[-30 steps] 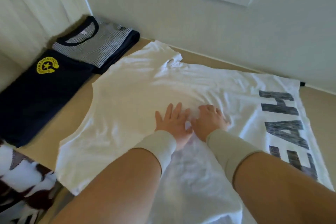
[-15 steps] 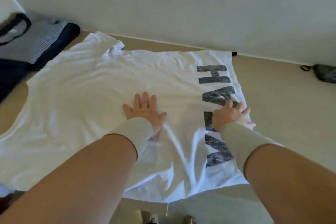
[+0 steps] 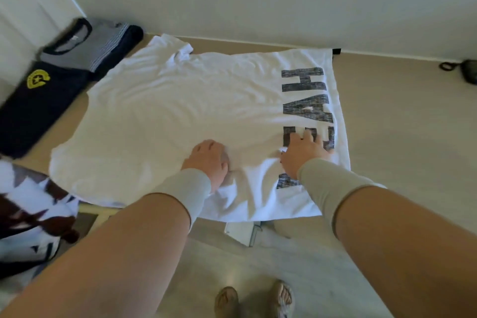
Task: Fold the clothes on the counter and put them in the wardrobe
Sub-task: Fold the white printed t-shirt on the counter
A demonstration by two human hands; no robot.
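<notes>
A white T-shirt (image 3: pixel 180 111) with dark grey lettering lies spread flat on the beige counter (image 3: pixel 402 137), its lettered end to the right. My left hand (image 3: pixel 209 160) sits near the shirt's front middle with fingers curled down into the cloth, which bunches into wrinkles beside it. On the lettering close to the shirt's right edge, my right hand (image 3: pixel 304 152) presses flat with fingers straight and spread. Both forearms wear pale sleeves.
A folded striped shirt (image 3: pixel 103 44) and a folded navy garment with a yellow emblem (image 3: pixel 38 103) lie at the far left by the wall. A white and maroon patterned cloth (image 3: pixel 31 214) hangs at the lower left. A small dark object (image 3: pixel 467 72) sits far right.
My right hand slid from the shirt's middle to its lettered right end and stays there. My left hand, flat before, has curled its fingers into the cloth. The camera has tilted down.
</notes>
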